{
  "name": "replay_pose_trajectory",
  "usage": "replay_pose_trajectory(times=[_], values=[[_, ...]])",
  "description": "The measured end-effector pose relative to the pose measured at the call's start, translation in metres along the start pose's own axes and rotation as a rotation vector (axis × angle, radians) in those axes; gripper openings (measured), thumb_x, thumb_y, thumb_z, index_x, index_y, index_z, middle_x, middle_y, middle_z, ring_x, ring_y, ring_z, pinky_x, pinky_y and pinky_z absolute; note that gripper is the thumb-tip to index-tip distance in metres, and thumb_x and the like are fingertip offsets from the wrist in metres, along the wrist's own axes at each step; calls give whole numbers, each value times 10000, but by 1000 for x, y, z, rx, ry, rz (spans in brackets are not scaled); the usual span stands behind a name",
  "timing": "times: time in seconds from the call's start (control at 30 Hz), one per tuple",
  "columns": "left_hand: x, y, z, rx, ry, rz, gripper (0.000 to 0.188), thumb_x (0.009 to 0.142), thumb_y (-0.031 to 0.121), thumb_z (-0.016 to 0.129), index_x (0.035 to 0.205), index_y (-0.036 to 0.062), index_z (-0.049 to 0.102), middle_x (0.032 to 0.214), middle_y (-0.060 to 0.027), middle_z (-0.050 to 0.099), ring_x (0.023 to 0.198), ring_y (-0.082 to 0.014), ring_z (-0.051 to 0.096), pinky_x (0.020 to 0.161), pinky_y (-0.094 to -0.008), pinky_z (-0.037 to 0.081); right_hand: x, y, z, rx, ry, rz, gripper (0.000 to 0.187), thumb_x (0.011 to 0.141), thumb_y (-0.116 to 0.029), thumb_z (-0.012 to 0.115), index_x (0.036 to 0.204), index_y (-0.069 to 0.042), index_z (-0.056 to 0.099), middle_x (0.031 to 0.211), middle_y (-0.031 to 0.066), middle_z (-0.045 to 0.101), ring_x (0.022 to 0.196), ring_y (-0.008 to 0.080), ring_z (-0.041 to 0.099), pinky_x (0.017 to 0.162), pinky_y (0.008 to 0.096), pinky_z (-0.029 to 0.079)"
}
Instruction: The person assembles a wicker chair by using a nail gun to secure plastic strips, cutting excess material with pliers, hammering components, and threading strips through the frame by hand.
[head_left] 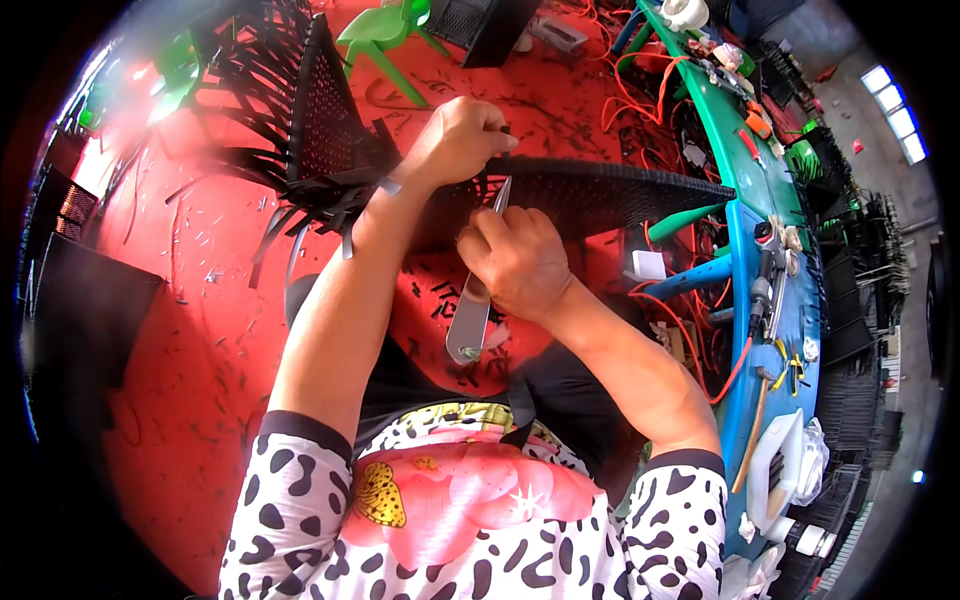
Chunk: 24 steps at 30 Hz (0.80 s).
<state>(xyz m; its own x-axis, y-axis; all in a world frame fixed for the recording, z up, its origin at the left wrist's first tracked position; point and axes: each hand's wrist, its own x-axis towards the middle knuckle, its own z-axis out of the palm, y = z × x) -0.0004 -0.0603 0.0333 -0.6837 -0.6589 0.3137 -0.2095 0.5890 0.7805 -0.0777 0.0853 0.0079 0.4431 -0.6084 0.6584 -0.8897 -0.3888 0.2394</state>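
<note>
A black woven panel (pixel 610 190) with a lattice surface stretches across in front of me, its edge toward my hands. At that edge my left hand (pixel 460 140) is closed, pinching the dark end of a black strip (pixel 506 131). My right hand (pixel 515 260) grips a flat, shiny metal tool (pixel 468 325) with a rounded lower end. Its narrow pointed tip (pixel 503 190) reaches up to the panel's edge, just below my left hand. Loose black strips (pixel 330 205) fan out left of my left wrist, from an upright part of the woven piece (pixel 325 110).
A green plastic chair (pixel 378 35) stands beyond the panel. Along the right run a green table (pixel 715 110) and a blue table (pixel 745 250), bearing a power tool (pixel 765 270) and a hammer (pixel 755 420). Orange cords (pixel 690 335) trail near them; scraps litter the red floor (pixel 200 340).
</note>
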Motion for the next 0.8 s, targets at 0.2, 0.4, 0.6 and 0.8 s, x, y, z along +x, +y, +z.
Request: replay_pose_trajectory(times=[0.2,0.4,0.6,0.8], values=[[-2,3,-3,19,-15,-4,206,717,135,685,682,-27,562,539,-60,481,514,-125,442,513,-308,393,-3,9,-6,-9,-134,-113,125,620,-228,573,576,-128,512,645,24,438,500,169,450,474,306,337],[-8,-6,-2,-27,-26,154,158,684,46,674,716,-31,539,614,-79,507,572,-145,498,555,-301,413,-3,13,-11,-16,-192,-176,128,637,-218,570,558,-134,513,622,22,440,512,172,458,485,311,339],[-5,-9,-1,80,24,365,130,668,-22,655,735,-25,544,665,-93,526,621,-182,540,595,-310,436,-3,19,-13,-14,-177,-223,130,634,-220,573,544,-148,515,611,19,439,531,175,469,486,309,342],[-6,-7,0,44,-26,242,125,682,-8,649,742,-22,540,649,-91,529,613,-186,538,588,-304,434,-1,27,-16,-16,-200,-267,128,625,-208,582,551,-136,506,603,7,433,526,177,477,484,298,359]])
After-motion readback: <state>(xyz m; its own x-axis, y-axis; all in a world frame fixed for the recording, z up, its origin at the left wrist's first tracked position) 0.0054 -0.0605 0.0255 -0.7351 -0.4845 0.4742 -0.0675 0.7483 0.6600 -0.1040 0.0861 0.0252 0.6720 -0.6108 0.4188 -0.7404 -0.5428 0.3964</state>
